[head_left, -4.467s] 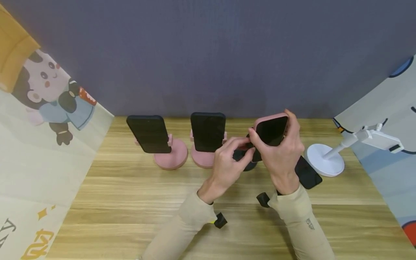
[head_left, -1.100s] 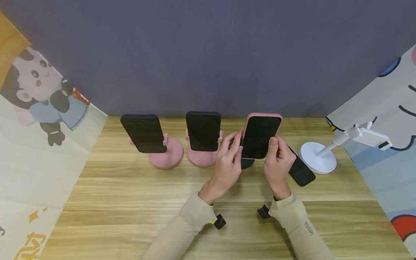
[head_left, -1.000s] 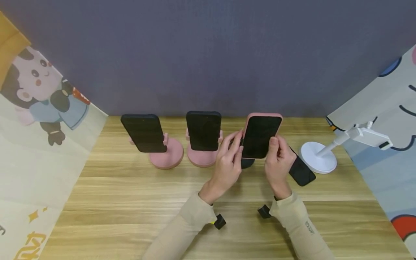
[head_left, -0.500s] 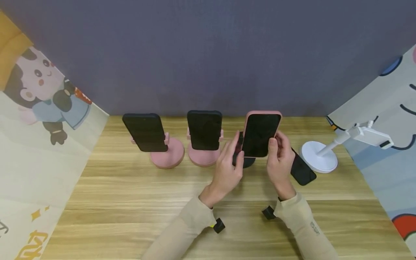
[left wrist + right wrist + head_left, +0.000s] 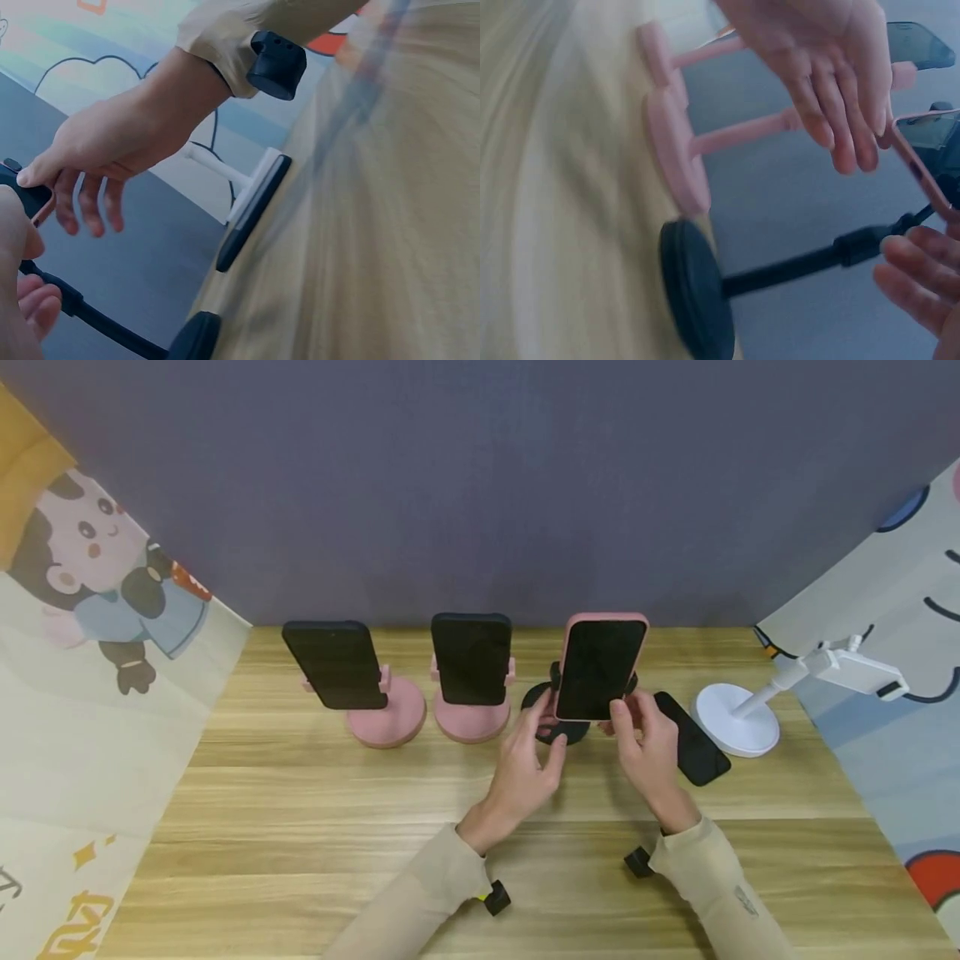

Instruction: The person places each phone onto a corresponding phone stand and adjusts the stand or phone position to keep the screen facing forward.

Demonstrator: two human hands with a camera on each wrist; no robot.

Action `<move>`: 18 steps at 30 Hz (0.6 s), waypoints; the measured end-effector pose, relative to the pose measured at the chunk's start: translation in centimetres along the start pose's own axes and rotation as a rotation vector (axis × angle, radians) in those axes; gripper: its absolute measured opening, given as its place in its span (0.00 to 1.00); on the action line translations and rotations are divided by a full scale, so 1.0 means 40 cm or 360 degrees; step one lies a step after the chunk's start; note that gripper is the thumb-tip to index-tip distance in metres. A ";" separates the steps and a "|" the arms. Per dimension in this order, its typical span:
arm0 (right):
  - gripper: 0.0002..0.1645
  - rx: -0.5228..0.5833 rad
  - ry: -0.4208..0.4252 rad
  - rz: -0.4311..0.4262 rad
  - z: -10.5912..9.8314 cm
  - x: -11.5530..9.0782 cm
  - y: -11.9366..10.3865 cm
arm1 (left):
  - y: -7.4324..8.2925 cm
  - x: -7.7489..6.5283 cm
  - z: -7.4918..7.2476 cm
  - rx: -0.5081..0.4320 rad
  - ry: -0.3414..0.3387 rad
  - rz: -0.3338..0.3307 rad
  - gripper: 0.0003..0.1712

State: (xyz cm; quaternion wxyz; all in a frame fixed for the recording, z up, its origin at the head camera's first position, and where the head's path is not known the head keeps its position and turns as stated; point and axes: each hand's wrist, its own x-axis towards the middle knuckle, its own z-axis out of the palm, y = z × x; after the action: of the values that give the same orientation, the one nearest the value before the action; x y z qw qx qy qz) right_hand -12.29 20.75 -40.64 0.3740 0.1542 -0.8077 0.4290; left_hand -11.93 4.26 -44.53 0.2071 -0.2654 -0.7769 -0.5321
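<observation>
In the head view a pink-cased phone stands upright, its dark screen facing me, in the black phone stand. My left hand is at the phone's lower left, thumb and fingers spread apart in front of the stand's base. My right hand is at the lower right corner, its thumb touching the phone's front edge. In the left wrist view the right hand's other fingers hang loosely, apart from the phone. The right wrist view shows the left hand's fingers straight beside the pink phone edge.
Two pink phone stands at the left bear dark phones. A black phone lies flat beside the white stand, which carries a white phone. A grey panel rises behind the wooden table.
Both hands have slid down and away from the phone's sides; the right hand earlier gripped its edge, the left worked at the stand's clamp. The phone now stands in the black stand.
</observation>
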 end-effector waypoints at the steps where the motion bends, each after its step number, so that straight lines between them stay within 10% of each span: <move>1: 0.06 -0.0050 -0.0041 -0.0009 -0.003 -0.008 0.016 | -0.004 -0.005 0.001 -0.0003 -0.0029 -0.0033 0.34; 18: 0.06 -0.0351 -0.0547 -0.0022 -0.046 -0.076 0.155 | -0.028 -0.053 0.005 0.0460 -0.0592 -0.0007 0.23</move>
State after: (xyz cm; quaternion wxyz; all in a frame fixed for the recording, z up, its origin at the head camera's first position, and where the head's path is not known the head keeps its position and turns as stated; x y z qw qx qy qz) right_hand -12.91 25.63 -45.83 0.2482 0.1888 -0.9006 0.3028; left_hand -11.00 3.70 -46.69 0.0950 -0.3250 -0.8703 -0.3578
